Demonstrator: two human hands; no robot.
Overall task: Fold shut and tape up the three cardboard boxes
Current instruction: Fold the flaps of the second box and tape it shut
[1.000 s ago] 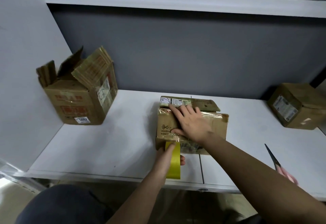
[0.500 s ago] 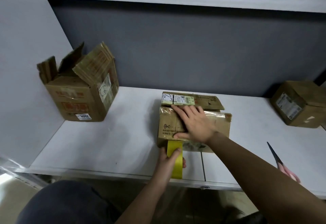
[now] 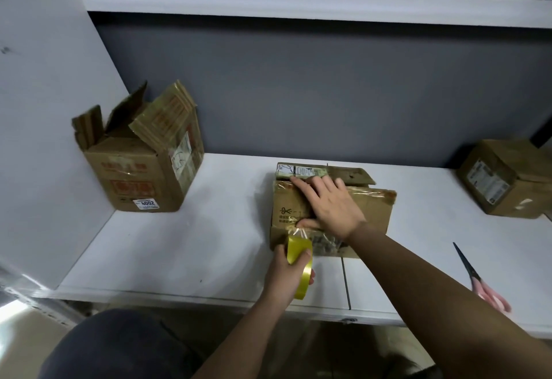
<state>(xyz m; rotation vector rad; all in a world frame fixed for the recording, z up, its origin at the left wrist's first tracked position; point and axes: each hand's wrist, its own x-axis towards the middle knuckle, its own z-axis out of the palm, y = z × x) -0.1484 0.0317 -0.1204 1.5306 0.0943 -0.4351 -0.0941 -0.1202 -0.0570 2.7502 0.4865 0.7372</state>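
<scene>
Head view. Middle box (image 3: 370, 208) taken as landmark; sat on white table (image 3: 185, 247), near front edge, flaps folded down.

Right hand (image 3: 328, 205) lay flat on top of middle box, fingers straight and spread, fingertips reaching far seam between flaps, thumb pressed near front top edge. Not curled round anything; pressed flaps down. Forearm crossed in from lower right, hiding part of box's front right face.

Left hand (image 3: 286, 274) just in front of middle box, below its front face. Fingers and thumb curled round yellow tape roll (image 3: 300, 265), gripped firmly. Roll stood on edge, upper part against front face of box. Clear strip seemed to run from roll up toward the thumb on box top; exact stuck end could not be told.

Well left of middle box, against side wall: open box (image 3: 140, 178), flaps standing up, sticker reading 4002 low on front face.

Well right of middle box, at far right corner of table: closed box (image 3: 504, 178), turned at an angle, label on its left face.

Right and nearer than middle box: scissors (image 3: 481, 280), pink handles toward table's front edge, dark blades pointing back, partly hidden behind right forearm.

Dark-clothed knee (image 3: 119, 346) below table edge, lower left of middle box.
</scene>
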